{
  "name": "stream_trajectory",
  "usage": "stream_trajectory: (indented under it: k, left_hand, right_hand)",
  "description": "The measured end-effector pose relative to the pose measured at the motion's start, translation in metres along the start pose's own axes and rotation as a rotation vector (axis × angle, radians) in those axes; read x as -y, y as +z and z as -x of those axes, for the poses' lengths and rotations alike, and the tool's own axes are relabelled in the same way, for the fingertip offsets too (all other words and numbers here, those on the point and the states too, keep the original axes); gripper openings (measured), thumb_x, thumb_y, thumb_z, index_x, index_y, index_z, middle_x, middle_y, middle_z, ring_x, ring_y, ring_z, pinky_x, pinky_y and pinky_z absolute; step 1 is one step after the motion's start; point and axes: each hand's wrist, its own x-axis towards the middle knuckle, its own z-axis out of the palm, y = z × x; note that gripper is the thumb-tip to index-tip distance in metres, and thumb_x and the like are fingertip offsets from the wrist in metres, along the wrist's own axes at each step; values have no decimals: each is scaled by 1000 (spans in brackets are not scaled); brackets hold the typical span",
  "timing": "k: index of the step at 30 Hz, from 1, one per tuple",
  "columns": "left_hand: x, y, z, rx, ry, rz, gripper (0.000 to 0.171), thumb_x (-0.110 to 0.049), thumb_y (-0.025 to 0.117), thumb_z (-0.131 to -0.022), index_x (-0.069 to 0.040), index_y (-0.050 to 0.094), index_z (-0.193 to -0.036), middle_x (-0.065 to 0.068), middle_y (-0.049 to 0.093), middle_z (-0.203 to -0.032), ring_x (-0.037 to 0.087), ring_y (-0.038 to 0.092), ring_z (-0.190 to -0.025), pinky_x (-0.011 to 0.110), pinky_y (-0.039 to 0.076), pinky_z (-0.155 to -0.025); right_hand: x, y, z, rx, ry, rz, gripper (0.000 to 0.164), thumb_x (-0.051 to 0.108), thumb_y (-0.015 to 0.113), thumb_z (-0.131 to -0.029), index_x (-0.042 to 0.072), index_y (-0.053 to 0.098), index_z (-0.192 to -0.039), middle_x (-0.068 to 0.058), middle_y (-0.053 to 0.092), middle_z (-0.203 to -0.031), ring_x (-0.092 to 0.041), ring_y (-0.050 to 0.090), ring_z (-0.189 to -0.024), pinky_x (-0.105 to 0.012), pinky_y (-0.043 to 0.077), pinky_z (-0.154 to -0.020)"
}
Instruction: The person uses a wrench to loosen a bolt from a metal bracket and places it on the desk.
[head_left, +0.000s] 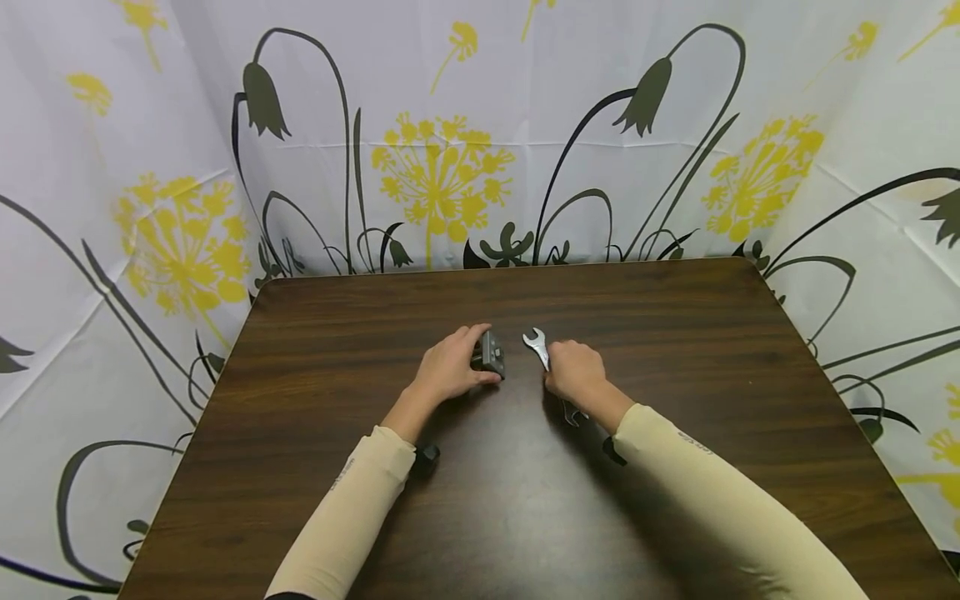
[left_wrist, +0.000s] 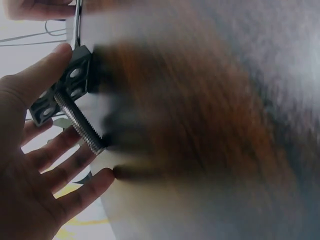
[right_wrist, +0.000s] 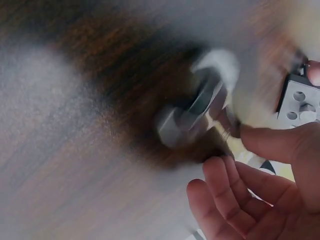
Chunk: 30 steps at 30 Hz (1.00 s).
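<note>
My left hand [head_left: 448, 364] grips a dark square metal plate [head_left: 492, 354] by its edges, thumb on one side and fingers on the other. In the left wrist view, a threaded stud [left_wrist: 80, 122] sticks out from the plate's face toward the palm, and round holes show around it. My right hand [head_left: 576, 371] holds a silver open-end wrench [head_left: 535, 339] by its middle. One wrench end points at the plate with a gap between them; the other shows below the hand. Motion blurs the wrench in the right wrist view, where the plate's other face [right_wrist: 300, 102] has holes and a central nub.
Both hands are over a dark wood-grain table [head_left: 495, 500]. A white curtain [head_left: 480, 100] with yellow and grey flower prints hangs behind it and along both sides. Dark wrist-worn devices [head_left: 427, 458] sit below the pale sleeves [head_left: 345, 508].
</note>
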Motion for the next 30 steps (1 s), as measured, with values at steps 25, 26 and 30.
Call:
stream_trajectory:
  k: [25,26,30]
  left_hand:
    - [0,-8,23,-158,24,262,72,-42,83,-78,-24,43,-136,6,67,-105,20,63,-88,42,52,-71]
    - [-1,-11,25,-167,35,283,72,-41,83,-78,-23,44,-136,5,67,-103,19,64,-88,42,52,-70]
    - [-4,-22,33,-198,87,385,72,-32,85,-78,-17,44,-135,3,70,-102,18,66,-89,41,52,-73]
  right_hand:
    - [-23,-8,15,150,-75,-495,9,5,57,-93,2,65,-95,-6,61,-75,-20,53,-65,-30,40,-57]
    - [-24,-9,17,148,-89,-568,11,4,57,-93,-1,65,-98,-8,62,-75,-21,54,-66,-29,41,-57]
    - [-22,-17,24,194,-132,-870,17,-2,55,-94,-13,61,-105,-20,64,-79,-29,60,-68,-28,45,-55]
